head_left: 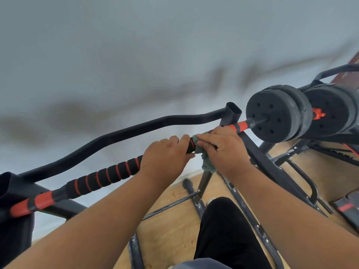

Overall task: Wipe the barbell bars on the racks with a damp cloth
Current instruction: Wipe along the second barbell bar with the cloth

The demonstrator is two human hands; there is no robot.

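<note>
Wiping stage: mid-pass on the black foam-gripped barbell bar with red rings [108,176]; judged from the cloth's place on the shaft
Left hand: the left hand [165,158] is clenched around the bar, fingers curled over its top; it steadies the shaft just beside the cloth
Right hand: the right hand [223,150] grasps the grey-green fluffy damp cloth [206,164] and presses it round the bar; a loose tail hangs below the palm
Bar location: resting across the black tubular steel rack [232,113]; passing under both hands
Long axis: runs from beyond the left hand's outer side, through both palms, out past the right hand toward the black round weight plates [275,119]
Governing relation: unwiped red-taped shaft lies directly beyond the right hand's thumb side; the right hand is nearer, so the stroke probably slides along the axis toward the plates
Risk: cloth tail may snag the rack upright
</note>
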